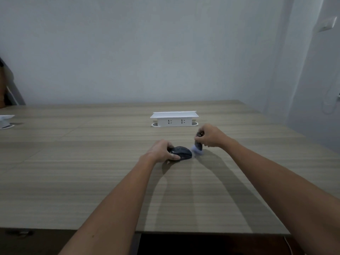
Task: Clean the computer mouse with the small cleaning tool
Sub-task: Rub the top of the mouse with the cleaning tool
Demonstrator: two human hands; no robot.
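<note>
A dark computer mouse (182, 153) lies on the wooden table (92, 162) near its middle. My left hand (160, 150) grips the mouse from its left side, thumb in front and fingers behind. My right hand (209, 135) holds a small cleaning tool (198, 146) with a dark handle and a pale, blurred brush head. The brush head hangs just to the right of the mouse's front end, close to the tabletop. I cannot tell whether the bristles touch the mouse.
A white pop-up socket box (173, 118) stands on the table behind the hands. A second white fixture (5, 121) sits at the far left edge. The wall runs behind the table, and the table's near edge (202, 232) lies below my forearms.
</note>
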